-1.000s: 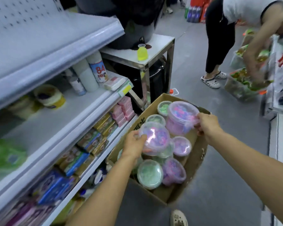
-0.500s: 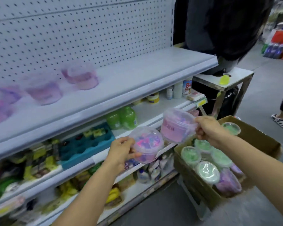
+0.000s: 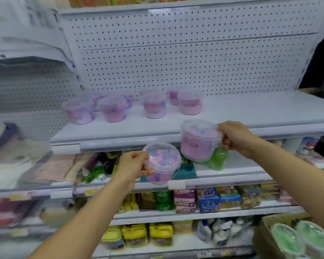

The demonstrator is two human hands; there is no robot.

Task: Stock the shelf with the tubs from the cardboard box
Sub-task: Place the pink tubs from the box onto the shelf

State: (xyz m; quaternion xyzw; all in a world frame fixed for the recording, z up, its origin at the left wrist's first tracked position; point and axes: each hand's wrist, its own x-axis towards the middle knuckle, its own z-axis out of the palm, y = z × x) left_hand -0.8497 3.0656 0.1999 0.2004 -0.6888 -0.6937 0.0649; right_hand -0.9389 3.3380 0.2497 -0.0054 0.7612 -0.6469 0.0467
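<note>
shelf (image 3: 232, 109): white, pegboard back; carried a loose row of pink tubs (image 3: 154, 107) toward its left and middle
cardboard box (image 3: 266, 238): sat low at right, green-lidded tubs (image 3: 286, 238) inside
right tub (image 3: 198, 140): pink, upright, held just in front of the shelf edge
left tub (image 3: 162, 162): tilted, lid toward camera, lower than the right one
right hand (image 3: 234, 137): fingers curled round right tub's side
left hand (image 3: 133, 165): gripped left tub by its rim
</note>
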